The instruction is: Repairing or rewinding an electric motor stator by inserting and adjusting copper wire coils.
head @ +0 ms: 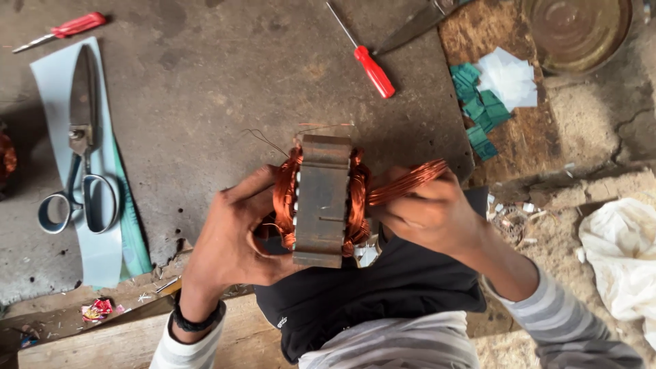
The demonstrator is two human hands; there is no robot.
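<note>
Stator (pixel 321 198) sits between our two hands, held over the lap just above a dark cloth (pixel 383 287). Our left hand (pixel 232 236) has its grip clenched around the stator's left side, thumb over the copper winding (pixel 285 198) there. Our right hand (pixel 427 212) has its grip closed on one loop of copper wire (pixel 408 181) that runs out from the stator's right winding.

Beyond the grips, on the counter (pixel 205 89), we count two red screwdrivers: one (pixel 365 61) straight ahead of the stator, another (pixel 65 29) far off to the left. One pair of shears (pixel 82 150) lies left of the left grip on a pale sheet (pixel 102 253). Ahead of the right grip lie a heap of green and white paper pieces (pixel 495 96), too overlapped to count, and one round tin (pixel 577 31) past them. One white bag (pixel 622 253) lies right of the right grip.
</note>
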